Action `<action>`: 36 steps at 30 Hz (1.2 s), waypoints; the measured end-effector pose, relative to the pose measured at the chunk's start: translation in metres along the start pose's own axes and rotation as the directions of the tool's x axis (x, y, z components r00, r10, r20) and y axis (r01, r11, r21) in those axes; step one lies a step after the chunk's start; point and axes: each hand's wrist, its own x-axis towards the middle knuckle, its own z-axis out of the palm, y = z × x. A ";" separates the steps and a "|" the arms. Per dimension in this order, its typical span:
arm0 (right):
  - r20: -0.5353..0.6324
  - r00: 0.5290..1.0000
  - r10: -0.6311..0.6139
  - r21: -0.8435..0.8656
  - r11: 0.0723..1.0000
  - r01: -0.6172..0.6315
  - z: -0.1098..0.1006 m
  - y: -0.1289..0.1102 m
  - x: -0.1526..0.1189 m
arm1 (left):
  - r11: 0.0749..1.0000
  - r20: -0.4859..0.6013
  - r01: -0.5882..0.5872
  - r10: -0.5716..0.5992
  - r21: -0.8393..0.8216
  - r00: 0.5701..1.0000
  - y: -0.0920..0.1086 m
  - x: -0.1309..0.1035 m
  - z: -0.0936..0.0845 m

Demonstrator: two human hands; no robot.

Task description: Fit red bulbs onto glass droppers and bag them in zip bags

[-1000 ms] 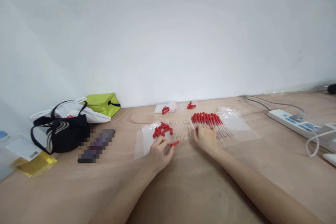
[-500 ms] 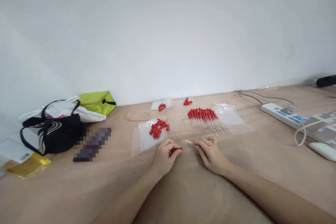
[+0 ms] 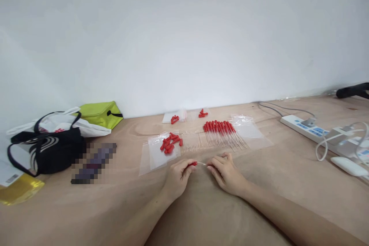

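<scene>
1. Clear tube (image 3: pixel 201 163) and red cap (image 3: pixel 194 163), apart half a second ago, now meet end to end between the two hands; depth of insertion cannot be told.
2. Left hand (image 3: pixel 176 177): thumb and fingers closed in a pinch on the red cap.
3. Right hand (image 3: pixel 227 173): fingertips pinched on the tube's other end, the hand near the tabletop (image 3: pixel 72 215).
4. Just beyond the hands, bare tubes (image 3: pixel 191 141) lie side by side between loose red caps (image 3: pixel 170 143) on clear bags (image 3: pixel 154 159) and a row of red-capped tubes (image 3: pixel 220 130).
5. Farther back, two small red clusters (image 3: pixel 203 113) lie near the wall (image 3: pixel 184 46).
6. Far right: white power strip (image 3: pixel 302 128). Far left: black bag (image 3: pixel 59 152) before a yellow-green bag (image 3: pixel 99 113).
</scene>
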 end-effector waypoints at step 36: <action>0.174 0.977 0.127 0.041 0.990 -0.136 0.004 -0.018 0.007 | 0.933 0.124 -0.304 0.284 0.194 0.951 -0.007 -0.006 -0.003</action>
